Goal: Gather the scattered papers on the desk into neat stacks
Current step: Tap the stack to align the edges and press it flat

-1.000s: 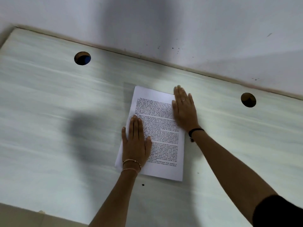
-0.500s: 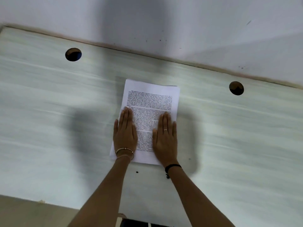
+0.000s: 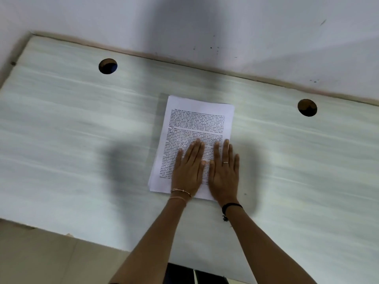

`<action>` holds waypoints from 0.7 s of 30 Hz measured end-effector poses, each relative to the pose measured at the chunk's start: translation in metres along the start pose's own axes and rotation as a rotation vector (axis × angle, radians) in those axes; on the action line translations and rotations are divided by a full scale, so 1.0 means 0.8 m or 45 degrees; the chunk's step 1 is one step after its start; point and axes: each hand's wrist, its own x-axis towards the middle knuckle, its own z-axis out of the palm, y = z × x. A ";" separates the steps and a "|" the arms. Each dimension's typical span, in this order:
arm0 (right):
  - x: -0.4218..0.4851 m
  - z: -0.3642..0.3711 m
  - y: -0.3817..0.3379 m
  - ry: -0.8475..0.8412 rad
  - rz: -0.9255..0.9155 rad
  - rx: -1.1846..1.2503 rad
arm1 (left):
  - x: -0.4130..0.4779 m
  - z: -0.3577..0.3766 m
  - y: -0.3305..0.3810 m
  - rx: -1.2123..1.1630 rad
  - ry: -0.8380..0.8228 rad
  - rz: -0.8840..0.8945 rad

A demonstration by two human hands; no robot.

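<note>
A stack of white printed papers [image 3: 196, 124] lies squared up in the middle of the pale wood-grain desk [image 3: 71, 140]. My left hand [image 3: 188, 169] lies flat on the lower half of the stack, fingers straight and together. Right beside it, my right hand [image 3: 224, 171] presses flat on the stack's lower right part, its outer fingers reaching over the paper's right edge. The thumbs nearly touch. The top sheet shows dense black text, and the hands hide its lower lines.
Two round cable holes sit in the desk, one at the back left [image 3: 107, 66] and one at the back right [image 3: 307, 107]. A white wall [image 3: 205, 23] runs along the desk's far edge. The floor [image 3: 41, 259] shows beyond the near left edge.
My right hand slid from the stack's upper right edge down to its lower part. My left hand shifted rightwards, so both hands now lie side by side.
</note>
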 end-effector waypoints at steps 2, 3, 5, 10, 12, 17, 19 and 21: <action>0.001 -0.001 0.000 0.001 0.008 0.008 | -0.003 -0.010 -0.034 0.004 0.001 -0.014; 0.001 -0.003 0.000 0.002 0.010 0.011 | -0.005 -0.016 -0.052 0.016 0.010 -0.035; 0.001 -0.003 0.000 -0.006 0.006 0.025 | -0.005 -0.027 -0.087 0.056 0.002 -0.082; 0.001 -0.003 0.001 -0.009 0.017 0.032 | 0.002 -0.037 -0.113 0.091 -0.026 -0.054; 0.000 -0.004 0.001 -0.015 -0.001 0.021 | 0.000 -0.036 -0.111 0.077 -0.002 -0.108; 0.004 -0.009 -0.004 0.012 -0.009 -0.045 | 0.000 -0.037 -0.110 -0.033 0.061 -0.276; 0.013 -0.013 -0.017 0.002 -0.169 -0.053 | 0.001 -0.036 -0.109 -0.016 0.065 -0.271; 0.023 -0.008 -0.041 -0.145 -0.549 0.015 | 0.002 -0.034 -0.111 0.020 0.075 -0.271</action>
